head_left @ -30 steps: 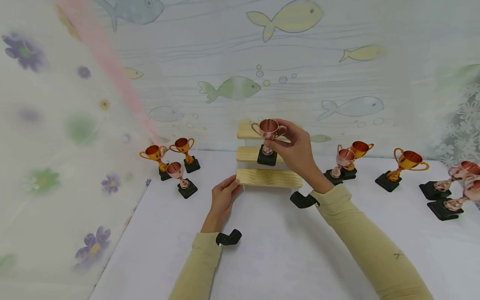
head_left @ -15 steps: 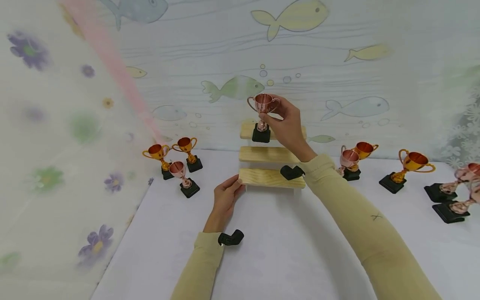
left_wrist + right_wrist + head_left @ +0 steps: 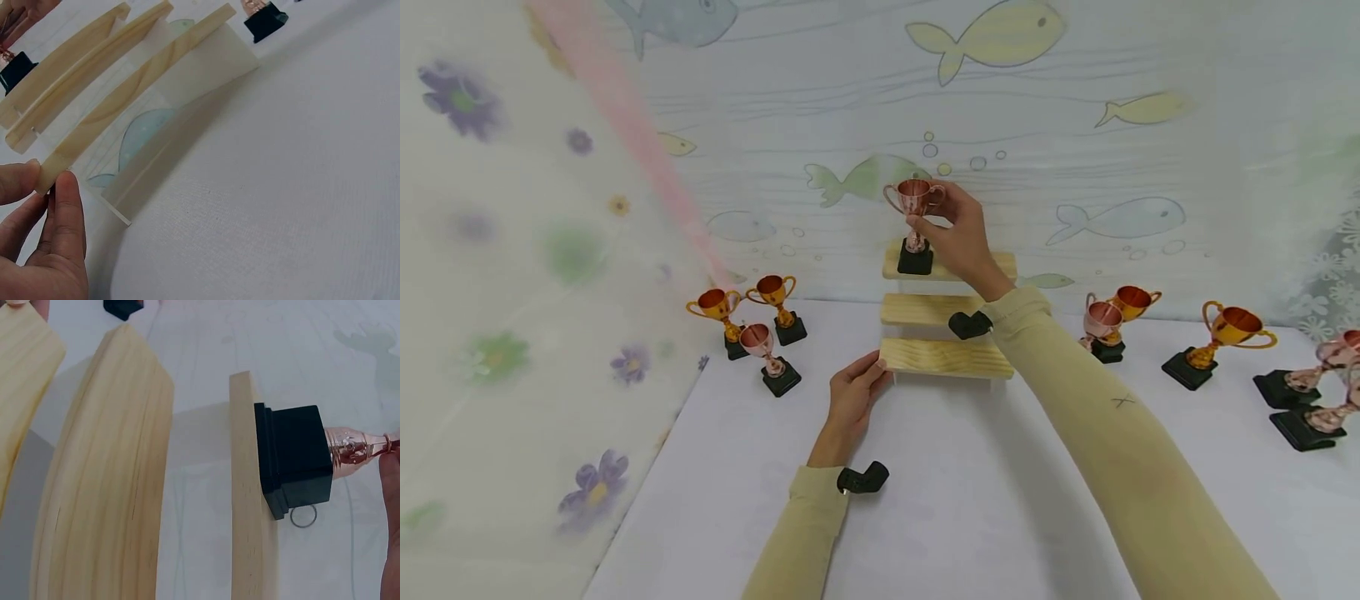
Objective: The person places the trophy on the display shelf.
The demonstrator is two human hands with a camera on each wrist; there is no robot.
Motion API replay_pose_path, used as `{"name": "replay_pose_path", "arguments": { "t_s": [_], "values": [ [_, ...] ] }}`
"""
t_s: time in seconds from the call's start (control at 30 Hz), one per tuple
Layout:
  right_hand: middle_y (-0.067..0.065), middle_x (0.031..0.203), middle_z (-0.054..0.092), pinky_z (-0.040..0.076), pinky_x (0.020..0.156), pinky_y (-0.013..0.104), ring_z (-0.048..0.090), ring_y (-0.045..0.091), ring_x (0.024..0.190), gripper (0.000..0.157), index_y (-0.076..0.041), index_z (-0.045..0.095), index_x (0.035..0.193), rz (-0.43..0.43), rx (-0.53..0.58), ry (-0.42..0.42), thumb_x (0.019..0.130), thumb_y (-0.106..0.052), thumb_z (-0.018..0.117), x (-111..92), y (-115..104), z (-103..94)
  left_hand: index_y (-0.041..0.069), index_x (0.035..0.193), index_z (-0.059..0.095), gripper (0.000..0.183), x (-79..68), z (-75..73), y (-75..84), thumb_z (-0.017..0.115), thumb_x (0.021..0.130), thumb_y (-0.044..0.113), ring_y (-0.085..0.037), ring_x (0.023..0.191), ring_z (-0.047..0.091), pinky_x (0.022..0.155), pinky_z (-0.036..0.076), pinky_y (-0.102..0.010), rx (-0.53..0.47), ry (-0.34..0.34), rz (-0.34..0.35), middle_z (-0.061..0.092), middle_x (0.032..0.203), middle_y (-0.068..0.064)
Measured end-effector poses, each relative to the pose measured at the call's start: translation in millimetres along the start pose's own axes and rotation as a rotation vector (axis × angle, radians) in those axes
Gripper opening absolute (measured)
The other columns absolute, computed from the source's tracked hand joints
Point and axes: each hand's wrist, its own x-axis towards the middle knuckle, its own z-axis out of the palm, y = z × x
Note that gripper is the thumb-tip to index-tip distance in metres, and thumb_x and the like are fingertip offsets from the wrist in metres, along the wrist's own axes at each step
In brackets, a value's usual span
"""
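My right hand (image 3: 958, 233) pinches a rose-gold trophy cup (image 3: 913, 197) with a black square base. It is upright at the left end of the top step of a three-step wooden display stand (image 3: 947, 357). In the right wrist view, the black base (image 3: 297, 459) appears to meet the top plank (image 3: 245, 487); whether it bears its full weight there I cannot tell. My left hand (image 3: 850, 400) grips the left end of the lowest plank between thumb and fingers, plainly seen in the left wrist view, where the plank (image 3: 134, 94) runs away from the thumb.
Left of the stand are two gold trophies (image 3: 775, 292) (image 3: 715, 307) and one rose-gold trophy (image 3: 757, 340). Several more stand at the right, among them a gold trophy (image 3: 1232, 325) and a rose-gold trophy (image 3: 1102, 318). Behind the white table (image 3: 940, 500) hangs a fish-patterned backdrop (image 3: 850, 100).
My right hand has raised the rose-gold trophy from in front of the middle step up to the top step and shifted it left. My left hand keeps its grip on the lowest plank.
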Motion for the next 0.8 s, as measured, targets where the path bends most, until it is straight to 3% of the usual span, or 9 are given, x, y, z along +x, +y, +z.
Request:
{"name": "replay_pose_path", "arguments": {
  "t_s": [0.23,0.53,0.8],
  "values": [
    [0.031,0.120,0.064,0.053,0.101,0.050,0.065,0.031,0.106,0.041,0.014,0.057,0.129,0.042,0.007,-0.056,0.091,0.009,0.070,5,2,7.5,-0.012,0.131,0.061,0.037,-1.8,-2.6,-2.3,0.066,0.096,-0.003,-0.015,0.102,0.069,0.091,0.059,-0.023,-0.006,-0.044,0.034,0.064,0.128,-0.024],
    [0.027,0.119,0.064,0.056,0.099,0.035,0.066,0.028,0.106,0.042,0.013,0.056,0.131,0.073,0.007,-0.042,0.091,0.009,0.069,6,2,11.8,-0.011,0.134,0.058,0.037,0.2,-0.3,-5.1,0.062,0.098,-0.005,-0.017,0.103,0.069,0.091,0.059,-0.024,0.014,-0.004,-0.010,0.060,0.134,-0.026],
    [0.031,0.125,0.062,0.054,0.103,0.042,0.063,0.038,0.113,0.046,0.013,0.053,0.135,0.044,0.023,-0.040,0.091,0.009,0.069,5,14,11.6,-0.011,0.134,0.059,0.037,-1.1,-1.0,-4.5,0.062,0.097,-0.005,-0.016,0.104,0.069,0.092,0.059,-0.023,0.019,-0.011,-0.008,0.060,0.133,-0.025]
  ]
}}
